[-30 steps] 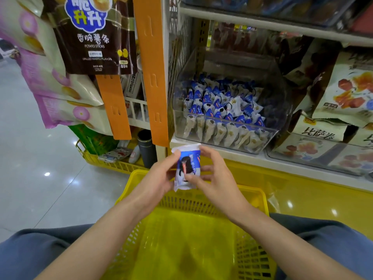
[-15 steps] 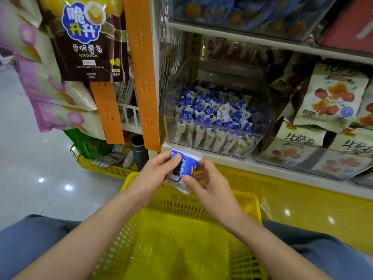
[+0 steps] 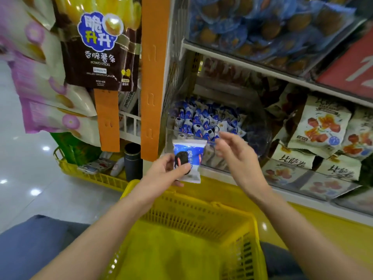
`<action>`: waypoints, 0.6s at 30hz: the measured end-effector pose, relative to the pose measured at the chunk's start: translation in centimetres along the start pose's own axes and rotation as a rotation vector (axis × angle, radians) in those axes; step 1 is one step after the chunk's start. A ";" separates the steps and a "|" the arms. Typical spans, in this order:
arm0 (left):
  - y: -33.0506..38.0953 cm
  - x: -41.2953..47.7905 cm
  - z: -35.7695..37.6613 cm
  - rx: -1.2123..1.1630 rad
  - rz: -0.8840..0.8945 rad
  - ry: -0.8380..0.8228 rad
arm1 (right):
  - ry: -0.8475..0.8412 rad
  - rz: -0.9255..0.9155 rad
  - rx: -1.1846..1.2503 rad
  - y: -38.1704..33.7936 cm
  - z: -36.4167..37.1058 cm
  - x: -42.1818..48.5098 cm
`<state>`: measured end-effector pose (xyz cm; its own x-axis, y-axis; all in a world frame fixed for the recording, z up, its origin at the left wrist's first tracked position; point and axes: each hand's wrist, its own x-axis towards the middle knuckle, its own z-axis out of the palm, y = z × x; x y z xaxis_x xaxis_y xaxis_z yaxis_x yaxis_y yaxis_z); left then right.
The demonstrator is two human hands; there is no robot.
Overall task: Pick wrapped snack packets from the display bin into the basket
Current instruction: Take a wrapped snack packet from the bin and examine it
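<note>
A blue and white snack packet point(image 3: 189, 156) with a dark cookie picture is pinched upright in my left hand point(image 3: 164, 174), just above the far rim of the yellow basket point(image 3: 181, 205). My right hand point(image 3: 236, 156) hovers to the right of the packet, empty, with relaxed fingers, in front of the clear display bin point(image 3: 260, 126). The bin sits on the lower shelf and holds several more blue and white packets point(image 3: 201, 120). Nothing shows inside the basket on my lap.
Hanging snack bags point(image 3: 99, 49) and orange strips point(image 3: 153, 77) crowd the left. Bagged snacks point(image 3: 321, 126) fill the shelf to the right of the bin. A second yellow basket point(image 3: 90, 174) with a dark flask point(image 3: 132, 160) stands on the floor at left.
My right hand has let go of the packet and lifted up to the right toward the bin. My left hand now holds the packet alone.
</note>
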<state>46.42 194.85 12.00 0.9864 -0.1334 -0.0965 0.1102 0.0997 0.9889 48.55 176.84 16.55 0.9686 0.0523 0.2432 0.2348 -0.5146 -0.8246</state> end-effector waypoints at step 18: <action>2.8 -0.4 -5.5 -0.335 0.028 0.207 | -0.127 0.065 -0.666 -1.4 8.4 13.8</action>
<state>47.03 200.64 14.19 0.9895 0.0725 -0.1250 0.0832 0.4210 0.9032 62.30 185.52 16.76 0.9906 0.0827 0.1088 0.1149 -0.9350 -0.3356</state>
